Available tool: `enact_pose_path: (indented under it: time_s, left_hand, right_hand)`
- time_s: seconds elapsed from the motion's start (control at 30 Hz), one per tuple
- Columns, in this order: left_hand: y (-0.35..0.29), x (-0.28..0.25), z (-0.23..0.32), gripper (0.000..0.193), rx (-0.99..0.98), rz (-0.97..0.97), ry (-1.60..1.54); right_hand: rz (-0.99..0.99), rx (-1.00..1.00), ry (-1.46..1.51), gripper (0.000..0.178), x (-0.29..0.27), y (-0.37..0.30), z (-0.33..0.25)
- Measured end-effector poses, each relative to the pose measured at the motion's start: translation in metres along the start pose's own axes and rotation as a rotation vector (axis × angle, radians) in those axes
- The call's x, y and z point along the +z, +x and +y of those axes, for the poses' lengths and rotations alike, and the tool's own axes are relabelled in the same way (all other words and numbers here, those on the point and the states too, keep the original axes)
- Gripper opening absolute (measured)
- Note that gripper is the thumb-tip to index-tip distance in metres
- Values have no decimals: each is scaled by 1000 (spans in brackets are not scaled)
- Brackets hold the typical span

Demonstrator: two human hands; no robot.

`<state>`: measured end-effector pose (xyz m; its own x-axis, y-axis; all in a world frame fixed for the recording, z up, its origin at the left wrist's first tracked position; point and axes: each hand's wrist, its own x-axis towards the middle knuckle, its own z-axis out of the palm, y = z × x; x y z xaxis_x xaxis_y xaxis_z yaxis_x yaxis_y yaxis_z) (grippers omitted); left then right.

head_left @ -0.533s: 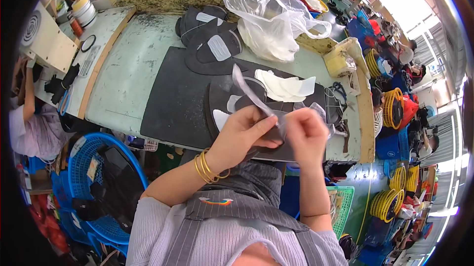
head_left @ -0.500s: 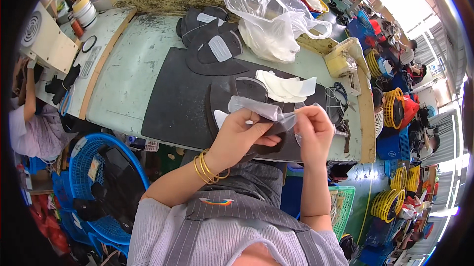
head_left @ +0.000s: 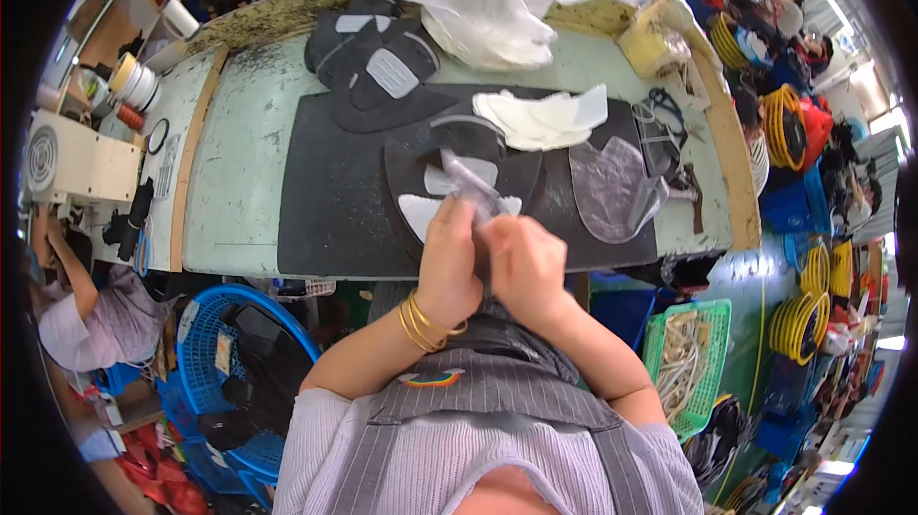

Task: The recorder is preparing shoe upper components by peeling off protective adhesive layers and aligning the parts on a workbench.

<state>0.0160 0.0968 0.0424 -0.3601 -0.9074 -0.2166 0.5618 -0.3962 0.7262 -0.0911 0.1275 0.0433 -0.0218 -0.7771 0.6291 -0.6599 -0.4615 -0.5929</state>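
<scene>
Close together at the table's near edge, my left hand and my right hand are closed on a crumpled strip of translucent plastic film, which sticks up between them. My right hand is slightly blurred. Just beyond my fingers, on the black mat, lies a curved black shoe-upper piece with a grey patch. A white pad rests on its near part, partly hidden by my hands. To the right is a curved clear plastic sheet. White shaped pads lie stacked beyond it.
More black pieces with grey patches lie at the back, beside a clear plastic bag. Scissors, a hammer and a yellow block line the right side. A blue basket and green basket stand below; a co-worker is at left.
My hands have come together; the film, stretched between them before, is now bunched upward. My right hand moved left, uncovering the clear sheet. The whole view has shifted.
</scene>
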Motion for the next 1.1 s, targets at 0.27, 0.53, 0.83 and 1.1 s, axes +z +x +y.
enact_pose_path:
  time_s: [0.27, 0.53, 0.83, 1.1]
  left_hand:
    - [9, -27, -1, 25, -178, 70, 336]
    - [19, 23, 39, 22, 373, -545, 1174]
    - [-49, -6, 44, 22, 470, -791, 995]
    - [-25, -48, 23, 34, -745, -189, -556]
  right_hand:
    - [26, 936, -61, 13, -105, -132, 51]
    - [-369, 1018, -295, 38, -147, -166, 25]
    - [5, 1241, 1702, 55, -61, -44, 0]
    - [-124, 1217, 1712, 59, -38, -14, -6]
